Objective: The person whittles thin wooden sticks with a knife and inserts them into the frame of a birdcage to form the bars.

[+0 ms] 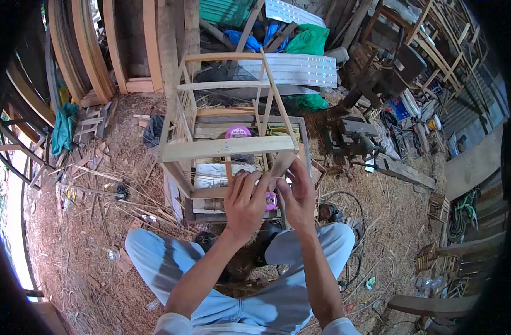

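A small wooden frame (227, 147) of pale slats stands on a low slatted table (304, 131) in front of my knees. My left hand (245, 201) is at the frame's near side, its fingers bent over a lower bar beside a thin upright stick (229, 170). Close to it, my right hand (298, 195) has its fingers round the lower part of the right front post (281, 163). Whether a small piece lies between the fingertips of the two hands cannot be made out. A pink round item (238, 132) and a white sheet (211, 175) show through the frame.
Wood shavings and scraps (116, 184) cover the ground. Curved wooden pieces (88, 50) lean at the back left. Dark machinery (350, 137) stands to the right, with a long beam (406, 172) near it. A black cable (360, 234) curls by my right knee.
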Demonstrator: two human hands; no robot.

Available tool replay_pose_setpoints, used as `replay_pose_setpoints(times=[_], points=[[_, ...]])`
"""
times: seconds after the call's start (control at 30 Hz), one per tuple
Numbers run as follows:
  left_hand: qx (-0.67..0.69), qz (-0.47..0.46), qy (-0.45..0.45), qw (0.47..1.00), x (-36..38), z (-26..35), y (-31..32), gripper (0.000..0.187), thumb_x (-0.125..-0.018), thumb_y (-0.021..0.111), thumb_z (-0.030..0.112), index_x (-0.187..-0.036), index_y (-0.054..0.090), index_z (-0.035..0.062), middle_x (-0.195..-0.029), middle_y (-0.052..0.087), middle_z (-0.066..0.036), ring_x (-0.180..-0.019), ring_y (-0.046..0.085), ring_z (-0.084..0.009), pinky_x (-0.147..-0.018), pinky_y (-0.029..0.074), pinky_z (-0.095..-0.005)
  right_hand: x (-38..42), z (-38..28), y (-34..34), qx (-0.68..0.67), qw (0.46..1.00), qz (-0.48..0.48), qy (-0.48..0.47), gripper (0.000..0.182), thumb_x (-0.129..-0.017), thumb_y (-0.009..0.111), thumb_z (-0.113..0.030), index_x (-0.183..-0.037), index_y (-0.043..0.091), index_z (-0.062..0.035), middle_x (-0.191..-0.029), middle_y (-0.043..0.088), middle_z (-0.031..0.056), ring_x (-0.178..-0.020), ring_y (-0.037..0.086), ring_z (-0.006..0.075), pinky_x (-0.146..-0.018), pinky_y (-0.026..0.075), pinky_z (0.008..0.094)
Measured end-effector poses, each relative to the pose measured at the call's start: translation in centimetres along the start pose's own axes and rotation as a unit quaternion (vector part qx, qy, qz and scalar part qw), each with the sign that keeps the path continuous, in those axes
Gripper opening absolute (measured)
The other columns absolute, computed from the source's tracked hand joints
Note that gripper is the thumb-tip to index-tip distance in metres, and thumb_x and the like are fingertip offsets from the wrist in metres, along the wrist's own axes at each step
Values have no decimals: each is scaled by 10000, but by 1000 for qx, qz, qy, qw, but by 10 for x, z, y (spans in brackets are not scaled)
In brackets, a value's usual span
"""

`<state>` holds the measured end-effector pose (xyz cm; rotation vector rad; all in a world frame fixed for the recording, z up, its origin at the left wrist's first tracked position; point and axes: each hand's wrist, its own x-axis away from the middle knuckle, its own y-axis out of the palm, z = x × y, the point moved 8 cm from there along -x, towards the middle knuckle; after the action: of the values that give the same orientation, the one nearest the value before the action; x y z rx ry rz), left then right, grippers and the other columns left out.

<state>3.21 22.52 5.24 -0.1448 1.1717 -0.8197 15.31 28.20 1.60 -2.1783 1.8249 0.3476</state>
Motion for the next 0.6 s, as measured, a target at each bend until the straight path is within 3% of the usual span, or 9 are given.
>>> replay_pose_setpoints(times=[0.07, 0.2, 0.3, 0.5, 0.6], points=[[-6, -10, 9, 1000, 4, -2, 4, 210, -693, 649, -9, -890, 637, 63, -867, 564, -62, -817, 567, -256, -744, 464, -372, -1, 22, -5, -49, 999, 11, 17, 502, -870, 586, -49, -1314, 372, 44, -1302, 451, 159, -1178, 457, 215, -1008, 346, 338], [-37, 13, -2, 999, 7, -6, 5, 198, -712, 666, 78, -902, 616, 59, -854, 549, -57, -790, 552, -234, -763, 470, -364, -4, 32, 0, -13, 1000, -26, 11, 454, -877, 565, -28, -1284, 385, 61, -1246, 488, 156, -1139, 482, 205, -979, 369, 323], [-14, 25, -30, 999, 13, -13, 8, 182, -731, 677, 109, -899, 618, 72, -857, 542, -51, -786, 543, -231, -757, 463, -360, -5, 22, 12, -65, 995, -65, 33, 290, -866, 541, 22, -1143, 459, 48, -1086, 543, 103, -1028, 521, 156, -899, 417, 285], [-25, 26, 1, 999, 25, -15, 9, 209, -735, 685, 127, -937, 635, 106, -891, 533, -29, -826, 529, -229, -749, 449, -353, 2, 30, 9, -96, 990, -87, 55, 309, -847, 548, 50, -1145, 466, 50, -1091, 546, 111, -1026, 528, 164, -886, 427, 292], [0, 69, -12, 998, 31, -16, 8, 219, -722, 681, 112, -938, 648, 122, -915, 542, -22, -843, 528, -223, -744, 450, -349, 5, 28, 13, -105, 989, -75, 72, 321, -853, 575, 17, -1156, 474, 49, -1092, 556, 112, -1004, 549, 170, -872, 437, 299]])
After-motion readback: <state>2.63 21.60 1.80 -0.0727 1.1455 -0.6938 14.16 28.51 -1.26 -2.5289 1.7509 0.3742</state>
